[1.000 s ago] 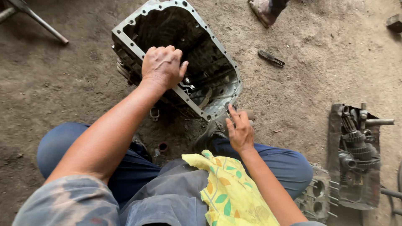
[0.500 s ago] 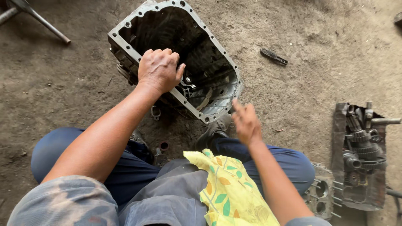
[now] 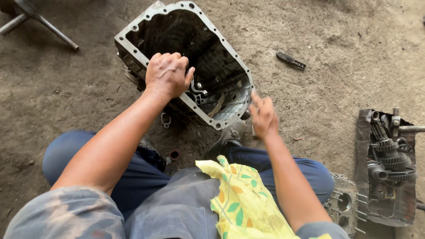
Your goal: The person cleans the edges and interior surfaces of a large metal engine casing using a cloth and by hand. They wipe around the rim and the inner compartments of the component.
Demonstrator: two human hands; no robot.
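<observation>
Head camera looked straight down at a person sitting on a dusty dirt floor (image 3: pixel 66 97) with legs in blue trousers spread to either side. Between the knees stood a big open metal housing (image 3: pixel 221 66), grey and greasy, its flat flange dotted with bolt holes and its dark hollow turned upward, tilted a little away from the sitter. The left hand (image 3: pixel 167 73) lay over the near rim of the housing, the grip folded narrow around the flange edge, knuckles up, fingers curled into the opening. Just beside that hand, inside the hollow, some small bright metal parts (image 3: pixel 198 88) showed, too tangled to tell apart. The right hand (image 3: pixel 263 116) hung just off the housing's near right corner, blurred, its grip loose and holding nothing that I could see, one finger stretched toward the rim; whether it touched the metal I could not tell. A yellow cloth with green and orange leaves (image 3: pixel 241 199) lay across the lap. A worn shoe (image 3: pixel 230 135) rested against the lower edge of the housing. Well apart on the right sat a gear assembly (image 3: pixel 387 166) in its own tray-like case, and a smaller casting with round holes (image 3: pixel 343 206) lay beside the right knee. A short dark bolt-like piece (image 3: pixel 291 60) lay on the floor beyond the housing, and a metal bar (image 3: pixel 42 24) crossed the top left corner.
</observation>
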